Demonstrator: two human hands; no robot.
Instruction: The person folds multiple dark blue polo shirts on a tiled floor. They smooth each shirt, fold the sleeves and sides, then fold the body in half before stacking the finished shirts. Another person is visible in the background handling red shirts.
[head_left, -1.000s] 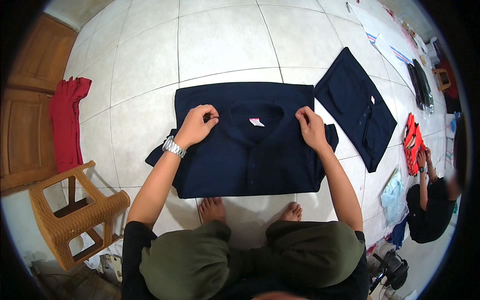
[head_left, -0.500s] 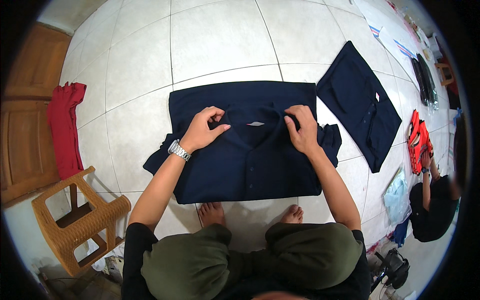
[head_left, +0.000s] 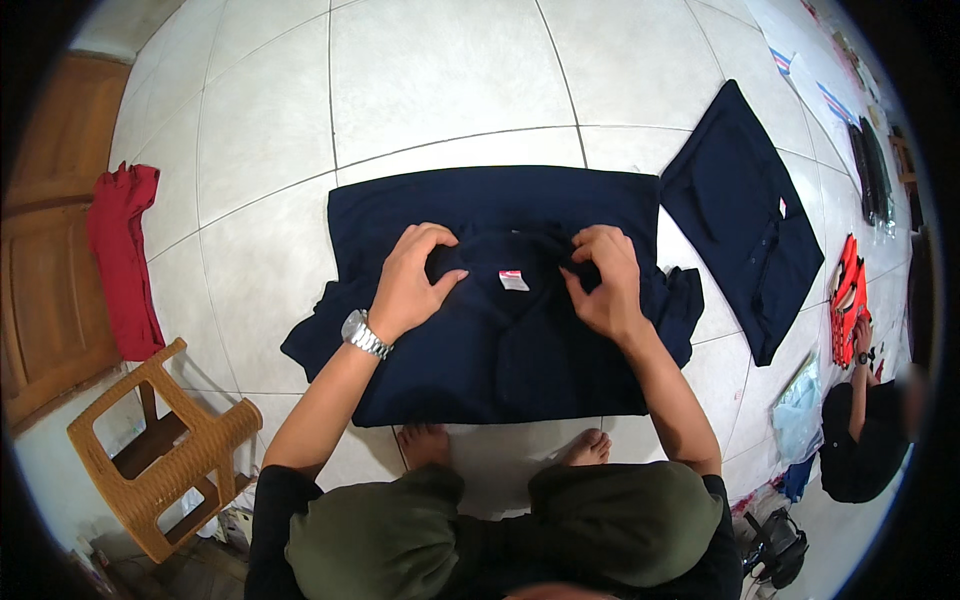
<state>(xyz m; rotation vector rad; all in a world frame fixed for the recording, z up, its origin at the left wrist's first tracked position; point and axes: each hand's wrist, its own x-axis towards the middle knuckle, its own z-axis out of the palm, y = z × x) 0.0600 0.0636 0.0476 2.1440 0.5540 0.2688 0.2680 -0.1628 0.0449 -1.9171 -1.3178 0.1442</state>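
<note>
A navy collared shirt (head_left: 430, 370) lies on the tiled floor in front of my feet, its collar toward the far side and its sleeves folded out at both sides. My left hand (head_left: 408, 280), with a silver watch on the wrist, has its thumb and fingers curled on the left side of the collar. On the collar's right side, my right hand (head_left: 610, 285) grips the cloth in the same way. Between them, inside the neck opening, a small white and red label (head_left: 514, 281) shows. The fingertips are partly lost against the dark cloth.
A second folded navy shirt (head_left: 735, 200) lies to the right, close to the first. Red cloth (head_left: 128, 260) and a brown plastic stool (head_left: 160, 450) are at the left. At the far right another person (head_left: 865, 430) handles an orange garment (head_left: 846, 290) near a clear plastic bag (head_left: 797, 400).
Both hands have shifted slightly with the collar, and the neck opening has changed shape. The label now faces up more fully, and the shirt's front buttons no longer show. The view has shifted a little.
</note>
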